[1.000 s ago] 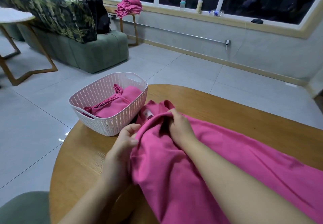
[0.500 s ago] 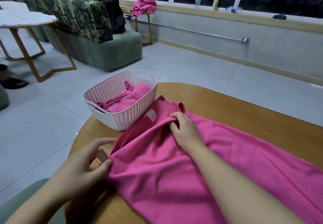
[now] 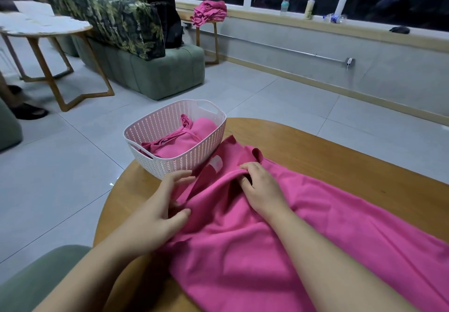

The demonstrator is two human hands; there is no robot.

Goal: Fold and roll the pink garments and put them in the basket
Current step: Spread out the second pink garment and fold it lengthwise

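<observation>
Fabric lay spread across the round wooden surface (image 3: 328, 156): one pink garment (image 3: 279, 238), its collar end pointing toward the white basket (image 3: 194, 163) and its long body running off toward the lower right. The basket stood at the surface's far left edge, just beside the collar, with another pink garment (image 3: 184, 141) already bundled inside.

The right hand (image 3: 261, 185) was curled into the cloth just below the neckline, fingers pinching up a raised ridge of fabric. The left hand (image 3: 165, 204) sat at the garment's left edge near the basket, thumb and fingers closing on the hem while the index finger stayed stretched out.

The step in hand looked like the first lengthwise fold. Doing it well would have meant drawing the left edge taut before carrying it over, so the ridge under the right hand flattened rather than being trapped inside the fold. Both hands should have held the same layer; the collar area showed a darker underside and a white label (image 3: 216, 163), so it was partly turned over and needed smoothing first. Keeping the cloth clear of the basket wall would have spared a snag or a nudge toward the edge.

A further pile of pink garments (image 3: 210, 12) waited on a stool by the window, so much of the task seemed left.
</observation>
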